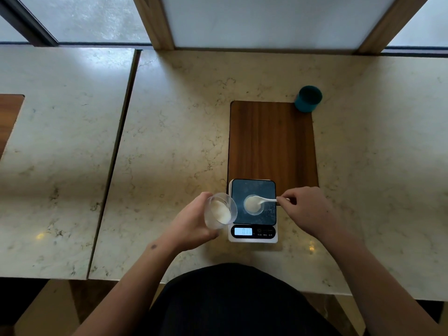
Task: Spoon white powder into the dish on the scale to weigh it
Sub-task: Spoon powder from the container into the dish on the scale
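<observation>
A small digital scale [253, 232] with a dark glass top and a lit display sits near the table's front edge. On its platform stands a small clear dish [252, 207] with white powder in it. My right hand [308, 209] pinches the handle of a white spoon [266, 200], whose bowl rests over the dish. My left hand [191, 226] holds a clear cup [219, 210] tilted toward the scale, with white powder inside, just left of the scale.
A dark wooden board [271, 141] is inset in the marble table [169, 132] behind the scale. A teal cup [308, 99] stands at the board's far right corner. A seam to a second table [60, 141] runs on the left.
</observation>
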